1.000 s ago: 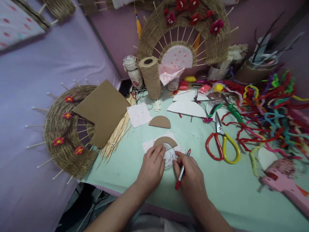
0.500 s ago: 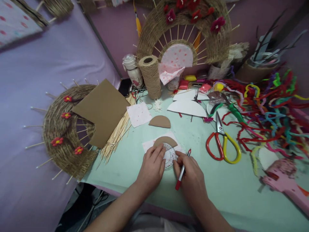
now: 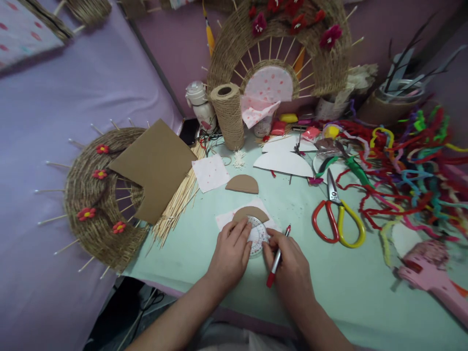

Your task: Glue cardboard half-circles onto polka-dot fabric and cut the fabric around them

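A clear round protractor lies over the lower edge of a brown cardboard half-circle, with a spotted white cloth under them. From the left, my left hand holds the protractor down, its fingers close together and reaching the cardboard. The thumb and fingertips of my right hand touch the protractor's right edge. Tucked in that same hand is a silver pen with red ends, tilted, its tip up and away from the cloth. A second cardboard half-circle rests just beyond.
Scissors lie to the right, near tangled pipe cleaners and a pink glue gun. White paper half-circles, a twine spool and a bottle are farther back. Leftward are thin sticks, cardboard and a woven twine arch.
Almost nothing differs. The pen has tilted very slightly in my right hand; both hands stay at the protractor.
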{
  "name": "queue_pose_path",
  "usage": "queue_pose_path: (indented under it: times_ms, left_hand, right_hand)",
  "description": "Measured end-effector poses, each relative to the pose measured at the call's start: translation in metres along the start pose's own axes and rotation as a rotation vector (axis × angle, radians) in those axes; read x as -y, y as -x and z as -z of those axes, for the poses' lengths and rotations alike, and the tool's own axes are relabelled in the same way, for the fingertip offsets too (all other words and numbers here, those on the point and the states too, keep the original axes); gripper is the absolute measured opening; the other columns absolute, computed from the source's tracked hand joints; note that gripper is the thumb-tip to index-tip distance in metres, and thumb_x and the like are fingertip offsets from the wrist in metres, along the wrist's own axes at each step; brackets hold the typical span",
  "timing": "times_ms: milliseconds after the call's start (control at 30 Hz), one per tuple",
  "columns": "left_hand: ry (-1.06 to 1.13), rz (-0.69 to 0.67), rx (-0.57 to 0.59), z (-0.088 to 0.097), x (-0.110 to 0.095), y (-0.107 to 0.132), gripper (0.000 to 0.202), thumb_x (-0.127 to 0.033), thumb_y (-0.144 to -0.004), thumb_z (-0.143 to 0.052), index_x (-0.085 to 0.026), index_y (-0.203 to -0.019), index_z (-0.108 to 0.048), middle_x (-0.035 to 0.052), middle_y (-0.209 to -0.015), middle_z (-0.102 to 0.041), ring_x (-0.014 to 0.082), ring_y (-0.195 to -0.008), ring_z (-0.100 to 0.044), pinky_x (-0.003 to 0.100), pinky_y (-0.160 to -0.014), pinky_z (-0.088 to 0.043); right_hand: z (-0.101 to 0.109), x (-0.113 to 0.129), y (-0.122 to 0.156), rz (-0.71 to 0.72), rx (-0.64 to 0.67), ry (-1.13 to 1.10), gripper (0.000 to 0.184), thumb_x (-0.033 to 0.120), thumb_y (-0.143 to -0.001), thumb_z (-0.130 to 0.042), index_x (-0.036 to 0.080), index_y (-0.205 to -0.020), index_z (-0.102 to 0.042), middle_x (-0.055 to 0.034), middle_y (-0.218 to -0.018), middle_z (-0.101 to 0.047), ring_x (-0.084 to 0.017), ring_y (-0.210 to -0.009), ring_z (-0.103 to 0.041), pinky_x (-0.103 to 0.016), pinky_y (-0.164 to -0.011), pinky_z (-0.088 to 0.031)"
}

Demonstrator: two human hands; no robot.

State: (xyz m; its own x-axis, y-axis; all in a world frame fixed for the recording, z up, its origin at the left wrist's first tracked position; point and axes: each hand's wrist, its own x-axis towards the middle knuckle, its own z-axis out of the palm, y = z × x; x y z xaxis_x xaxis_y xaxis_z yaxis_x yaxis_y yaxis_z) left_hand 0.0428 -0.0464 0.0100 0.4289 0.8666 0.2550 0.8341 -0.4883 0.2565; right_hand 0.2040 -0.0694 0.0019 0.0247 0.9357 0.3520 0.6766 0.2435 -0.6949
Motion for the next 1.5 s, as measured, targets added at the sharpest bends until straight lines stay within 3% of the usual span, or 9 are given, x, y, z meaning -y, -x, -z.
queue_pose_path:
  times_ms: [1200,1500]
  left_hand:
    - [-0.037,0.013,0.012,0.002,-0.003,-0.001,0.037,-0.016,-0.094,-0.046,-0.011,-0.129,-0.055,0.0127,-0.136,-0.058,0.0276,-0.116,-0.050,0.045,-0.096,-0.048]
    - [-0.146,0.043,0.052,0.009,-0.012,-0.005,0.036,-0.020,-0.094,-0.048,-0.013,-0.127,-0.057,0.0118,-0.135,-0.059,0.0284,-0.115,-0.053,0.044,-0.092,-0.047]
  right_hand:
    - [0.001,0.002,-0.004,0.019,-0.016,-0.027,0.023,0.017,-0.094,-0.050,0.016,-0.116,-0.056,-0.0022,-0.074,-0.060,-0.020,-0.072,-0.059,-0.033,-0.068,-0.052]
    - [0.002,0.001,-0.004,0.012,-0.007,-0.025,0.022,0.019,-0.094,-0.049,0.016,-0.115,-0.057,-0.0025,-0.074,-0.062,-0.020,-0.071,-0.060,-0.033,-0.068,-0.052]
